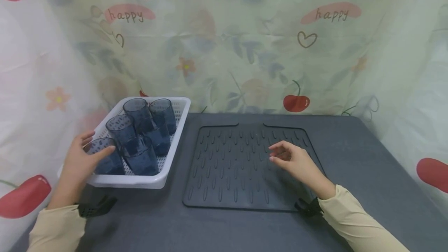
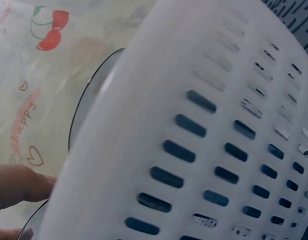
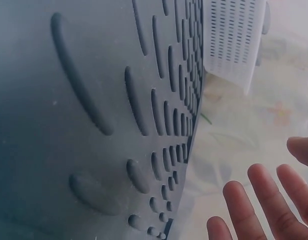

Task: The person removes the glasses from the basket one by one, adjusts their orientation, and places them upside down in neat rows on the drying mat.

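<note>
Several clear blue drinking glasses [image 1: 138, 158] stand in a white perforated plastic basket [image 1: 182, 127] at the left. My left hand [image 1: 78, 160] is at the basket's near left corner and grips the nearest glass [image 1: 108, 162] by its upper part, thumb across the near right of the rim and fingers on the left side. The left wrist view shows mostly the basket wall [image 2: 129, 150], with two of the fingers [image 2: 24, 185] at a glass rim. My right hand [image 1: 295, 162] hovers over the right part of a black ridged drying mat [image 1: 227, 166], fingers loosely bent, holding nothing.
The mat lies flat on a dark grey table [image 1: 357, 158], right of the basket, with a gap in its raised rim at the far side. A patterned curtain [image 1: 224, 49] hangs behind the table and along both sides.
</note>
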### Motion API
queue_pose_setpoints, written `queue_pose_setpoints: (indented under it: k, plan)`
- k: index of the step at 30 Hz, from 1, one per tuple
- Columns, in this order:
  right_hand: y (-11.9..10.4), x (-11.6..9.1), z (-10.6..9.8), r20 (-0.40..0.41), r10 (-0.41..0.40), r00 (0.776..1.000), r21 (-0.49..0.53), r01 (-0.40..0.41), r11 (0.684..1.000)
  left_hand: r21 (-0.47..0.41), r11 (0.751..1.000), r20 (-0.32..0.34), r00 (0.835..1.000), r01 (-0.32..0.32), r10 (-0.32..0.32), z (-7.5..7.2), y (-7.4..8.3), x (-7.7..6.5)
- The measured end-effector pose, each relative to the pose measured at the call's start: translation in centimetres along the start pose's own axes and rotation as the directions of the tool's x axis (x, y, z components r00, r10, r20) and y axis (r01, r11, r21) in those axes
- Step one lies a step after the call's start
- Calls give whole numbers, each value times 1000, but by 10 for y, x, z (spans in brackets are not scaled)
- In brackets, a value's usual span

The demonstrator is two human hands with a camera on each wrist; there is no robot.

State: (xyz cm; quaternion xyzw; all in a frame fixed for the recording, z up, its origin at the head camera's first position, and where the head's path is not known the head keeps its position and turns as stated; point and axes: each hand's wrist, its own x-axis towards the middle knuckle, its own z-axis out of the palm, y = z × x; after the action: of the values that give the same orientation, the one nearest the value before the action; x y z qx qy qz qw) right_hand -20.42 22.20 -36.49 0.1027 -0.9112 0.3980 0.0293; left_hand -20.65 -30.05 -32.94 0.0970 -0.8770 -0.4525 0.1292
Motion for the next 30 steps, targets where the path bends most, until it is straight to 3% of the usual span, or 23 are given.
queue_pose_setpoints:
  k: [7, 13, 24, 30]
  plan:
    - [2, -2, -1, -9, -12, 1000, -5, 12, 1000, 30, 1000, 121, 993, 6, -9, -4, -3, 4]
    - [3, -3, -2, -7, -15, 1000, -1, 15, 1000, 107, 994, 178, 984, -1, -18, -6, 0, 8]
    - [1, 0, -5, 1, -12, 1000, -2, 12, 1000, 234, 972, 292, 953, 6, -76, -14, 2, 17]
    - [1, 1, -5, 0, -18, 1000, -7, 18, 1000, 264, 963, 332, 942, -55, -38, -15, 1, 21]
